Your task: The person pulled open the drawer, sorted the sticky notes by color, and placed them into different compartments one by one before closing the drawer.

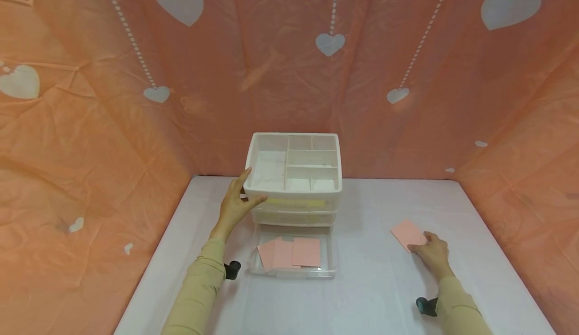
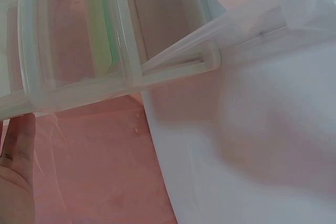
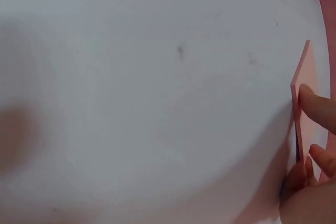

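A white plastic drawer organizer (image 1: pixel 289 191) with a divided top tray stands near the back of the table. My left hand (image 1: pixel 235 207) rests at its front left corner, thumb at the front and fingers extended along the side. In the left wrist view, straight fingers (image 2: pixel 20 145) touch the organizer's clear wall (image 2: pixel 79 90). The bottom drawer (image 1: pixel 298 273) is pulled out, with several pink sticky note pads (image 1: pixel 306 252) lying in it. Off to the right, my right hand (image 1: pixel 433 254) pinches another pink sticky note pad (image 1: pixel 407 233) by its edge, close over the table; the right wrist view shows this pad (image 3: pixel 304 77) tilted.
The white table (image 1: pixel 371 285) is bordered by orange curtains (image 1: pixel 289 99) with white hearts at the back and both sides. Yellow shows through the upper drawer (image 1: pixel 296 203). A black wrist mount (image 1: pixel 232 270) sticks out beside the left sleeve, another (image 1: pixel 426 306) beside the right.
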A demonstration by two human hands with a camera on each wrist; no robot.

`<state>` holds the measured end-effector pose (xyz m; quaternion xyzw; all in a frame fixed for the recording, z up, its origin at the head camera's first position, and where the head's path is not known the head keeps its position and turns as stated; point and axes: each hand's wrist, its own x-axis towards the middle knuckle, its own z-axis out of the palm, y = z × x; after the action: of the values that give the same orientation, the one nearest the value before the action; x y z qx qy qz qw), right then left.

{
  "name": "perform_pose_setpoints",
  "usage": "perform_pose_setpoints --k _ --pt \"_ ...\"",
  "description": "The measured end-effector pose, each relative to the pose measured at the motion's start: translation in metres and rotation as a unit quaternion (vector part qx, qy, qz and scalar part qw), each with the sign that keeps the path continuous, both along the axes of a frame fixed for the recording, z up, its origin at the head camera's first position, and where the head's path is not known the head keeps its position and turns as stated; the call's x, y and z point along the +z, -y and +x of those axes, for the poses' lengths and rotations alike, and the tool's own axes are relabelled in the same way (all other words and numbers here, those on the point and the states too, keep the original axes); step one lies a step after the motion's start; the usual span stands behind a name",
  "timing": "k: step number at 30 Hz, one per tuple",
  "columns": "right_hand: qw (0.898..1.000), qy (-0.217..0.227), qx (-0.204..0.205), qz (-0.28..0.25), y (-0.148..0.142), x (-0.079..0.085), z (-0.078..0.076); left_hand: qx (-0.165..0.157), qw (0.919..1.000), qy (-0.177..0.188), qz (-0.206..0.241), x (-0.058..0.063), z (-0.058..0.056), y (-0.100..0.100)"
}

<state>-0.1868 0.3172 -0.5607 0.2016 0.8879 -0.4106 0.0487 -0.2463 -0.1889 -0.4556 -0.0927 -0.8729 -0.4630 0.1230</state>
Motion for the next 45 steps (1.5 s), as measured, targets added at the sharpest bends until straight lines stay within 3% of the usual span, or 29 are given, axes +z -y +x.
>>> perform_pose_setpoints --k 4,13,20,27,32,39,45 --pt "1.0 0.004 -0.011 0.026 0.0 -0.001 0.003 0.0 1.0 0.004 -0.003 0.0 0.0 0.0" --pt "0.995 -0.086 -0.05 0.027 0.002 -0.006 0.011 0.0 1.0 -0.002 0.0 0.001 0.001 0.0" --pt "0.989 -0.104 -0.085 0.056 -0.004 -0.007 0.019 0.002 0.9999 -0.007 -0.007 -0.001 0.0 0.001" --pt "0.986 -0.092 -0.134 -0.035 -0.008 -0.003 0.028 0.003 0.9999 -0.009 -0.007 0.0 0.0 0.0" --pt "0.983 -0.088 -0.137 -0.083 -0.006 0.0 0.033 -0.001 1.0 -0.007 -0.005 0.001 0.001 -0.001" --pt "0.972 -0.094 -0.1 -0.191 0.02 0.006 0.039 0.003 1.0 -0.003 -0.005 0.001 0.002 0.001" --pt "0.967 -0.093 -0.051 -0.23 0.047 0.017 0.037 0.001 1.0 -0.008 -0.003 0.0 0.0 0.0"
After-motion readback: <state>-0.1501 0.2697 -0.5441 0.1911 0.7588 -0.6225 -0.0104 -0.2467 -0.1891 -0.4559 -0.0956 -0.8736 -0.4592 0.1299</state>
